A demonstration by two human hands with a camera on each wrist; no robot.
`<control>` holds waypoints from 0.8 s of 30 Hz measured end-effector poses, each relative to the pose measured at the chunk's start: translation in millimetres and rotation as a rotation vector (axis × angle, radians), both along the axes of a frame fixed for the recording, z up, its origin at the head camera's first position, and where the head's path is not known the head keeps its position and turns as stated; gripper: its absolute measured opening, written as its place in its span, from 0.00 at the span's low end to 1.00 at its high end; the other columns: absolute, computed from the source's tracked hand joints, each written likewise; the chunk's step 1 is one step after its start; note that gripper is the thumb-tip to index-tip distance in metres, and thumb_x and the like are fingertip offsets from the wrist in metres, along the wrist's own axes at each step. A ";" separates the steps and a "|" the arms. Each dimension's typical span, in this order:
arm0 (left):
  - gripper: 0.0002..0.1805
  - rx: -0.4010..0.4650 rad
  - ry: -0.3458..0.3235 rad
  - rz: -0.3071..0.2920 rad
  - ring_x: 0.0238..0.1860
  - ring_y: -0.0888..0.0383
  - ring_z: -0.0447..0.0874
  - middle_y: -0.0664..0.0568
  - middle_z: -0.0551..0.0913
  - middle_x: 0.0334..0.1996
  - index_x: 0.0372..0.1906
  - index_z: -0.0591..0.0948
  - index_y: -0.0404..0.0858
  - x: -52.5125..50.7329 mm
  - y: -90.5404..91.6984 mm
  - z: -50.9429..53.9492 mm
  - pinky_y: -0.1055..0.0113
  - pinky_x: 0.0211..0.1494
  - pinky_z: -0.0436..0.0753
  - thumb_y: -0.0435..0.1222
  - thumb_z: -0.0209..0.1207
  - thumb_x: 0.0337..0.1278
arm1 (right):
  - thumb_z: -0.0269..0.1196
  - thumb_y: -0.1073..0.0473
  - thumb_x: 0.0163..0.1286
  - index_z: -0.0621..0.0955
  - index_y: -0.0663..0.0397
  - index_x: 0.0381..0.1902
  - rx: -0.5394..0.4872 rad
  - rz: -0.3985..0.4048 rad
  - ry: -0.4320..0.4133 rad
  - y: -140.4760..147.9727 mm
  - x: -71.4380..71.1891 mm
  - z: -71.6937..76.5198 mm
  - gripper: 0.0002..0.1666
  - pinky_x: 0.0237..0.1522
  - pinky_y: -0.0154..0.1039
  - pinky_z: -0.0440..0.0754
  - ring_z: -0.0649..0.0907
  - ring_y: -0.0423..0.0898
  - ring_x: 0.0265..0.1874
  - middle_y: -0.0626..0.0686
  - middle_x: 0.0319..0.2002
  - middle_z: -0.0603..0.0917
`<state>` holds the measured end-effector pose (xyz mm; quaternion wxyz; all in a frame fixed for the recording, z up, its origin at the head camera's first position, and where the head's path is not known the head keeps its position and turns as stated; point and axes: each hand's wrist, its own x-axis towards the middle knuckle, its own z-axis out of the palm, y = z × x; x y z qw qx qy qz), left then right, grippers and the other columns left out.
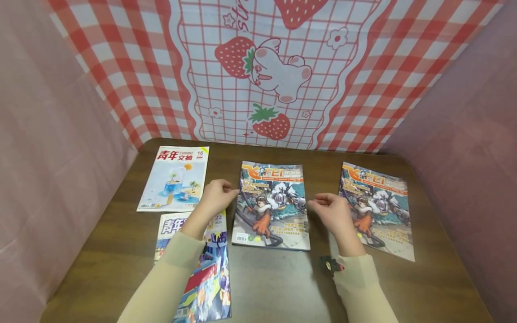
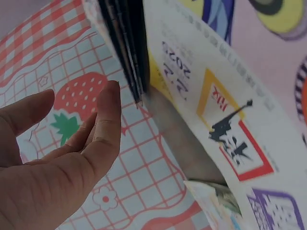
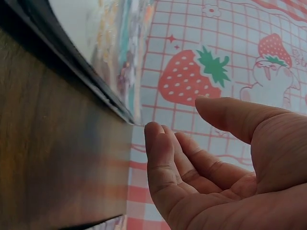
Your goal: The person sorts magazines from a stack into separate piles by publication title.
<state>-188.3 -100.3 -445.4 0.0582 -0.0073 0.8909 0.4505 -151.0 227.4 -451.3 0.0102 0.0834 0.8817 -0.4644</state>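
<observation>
A FEI magazine (image 1: pixel 271 208) with a cartoon cover lies in the middle of the table, and its edge looks several layers thick in the left wrist view. Beside its left edge is my left hand (image 1: pixel 218 197), with thumb and fingers apart and nothing between them. On the other side my right hand (image 1: pixel 333 213) hangs near the right edge, fingers bent loosely around bare air. A matching FEI magazine (image 1: pixel 375 211) lies at an angle, partly behind the right hand. Under the left forearm is a colourful magazine (image 1: pixel 210 282), partly hidden by the sleeve.
At the back left lies a magazine with a blue popsicle cover (image 1: pixel 173 179). The brown wooden table (image 1: pixel 274 287) meets a strawberry-patterned checked cloth (image 1: pixel 258 89) at the back. Pink curtains (image 1: pixel 52 134) hang on both sides.
</observation>
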 end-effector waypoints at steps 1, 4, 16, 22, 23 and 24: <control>0.23 -0.017 -0.003 -0.003 0.49 0.42 0.84 0.36 0.85 0.46 0.55 0.80 0.24 -2.0 1.4 -0.9 0.52 0.52 0.83 0.38 0.65 0.66 | 0.67 0.53 0.70 0.81 0.69 0.59 0.004 -0.001 -0.001 -0.3 -1.6 -1.9 0.28 0.49 0.50 0.83 0.84 0.57 0.48 0.63 0.49 0.86; 0.21 -0.063 -0.015 -0.005 0.51 0.42 0.84 0.36 0.85 0.48 0.54 0.82 0.25 -8.1 5.9 -2.7 0.51 0.55 0.81 0.39 0.65 0.65 | 0.67 0.55 0.70 0.81 0.71 0.58 0.022 0.000 0.006 -0.7 -6.4 -7.9 0.26 0.48 0.50 0.83 0.85 0.59 0.47 0.64 0.48 0.86; 0.20 -0.075 -0.106 -0.027 0.48 0.44 0.84 0.36 0.85 0.49 0.51 0.84 0.26 -20.3 10.5 -12.7 0.53 0.53 0.82 0.39 0.63 0.66 | 0.69 0.54 0.68 0.83 0.71 0.53 0.083 0.015 -0.074 -1.5 -19.2 -18.3 0.25 0.47 0.53 0.83 0.84 0.60 0.46 0.67 0.47 0.85; 0.19 -0.030 -0.169 -0.027 0.32 0.52 0.87 0.37 0.86 0.45 0.52 0.84 0.25 -21.5 13.3 -16.3 0.61 0.40 0.85 0.38 0.63 0.67 | 0.70 0.52 0.67 0.85 0.68 0.48 0.124 0.013 -0.119 -3.2 -20.3 -19.9 0.22 0.46 0.53 0.81 0.83 0.59 0.45 0.64 0.45 0.86; 0.19 -0.026 -0.179 -0.025 0.31 0.53 0.86 0.37 0.85 0.45 0.52 0.84 0.25 -21.9 13.7 -16.6 0.62 0.38 0.85 0.38 0.64 0.67 | 0.70 0.52 0.67 0.86 0.67 0.47 0.130 0.014 -0.124 -3.3 -20.2 -20.4 0.22 0.46 0.53 0.81 0.83 0.59 0.45 0.64 0.45 0.86; 0.19 -0.021 -0.189 -0.022 0.30 0.54 0.86 0.36 0.85 0.45 0.52 0.84 0.25 -22.1 14.2 -16.7 0.63 0.37 0.85 0.38 0.64 0.67 | 0.70 0.52 0.67 0.86 0.67 0.46 0.134 0.016 -0.128 -3.5 -20.1 -20.8 0.21 0.46 0.53 0.81 0.83 0.58 0.44 0.63 0.44 0.86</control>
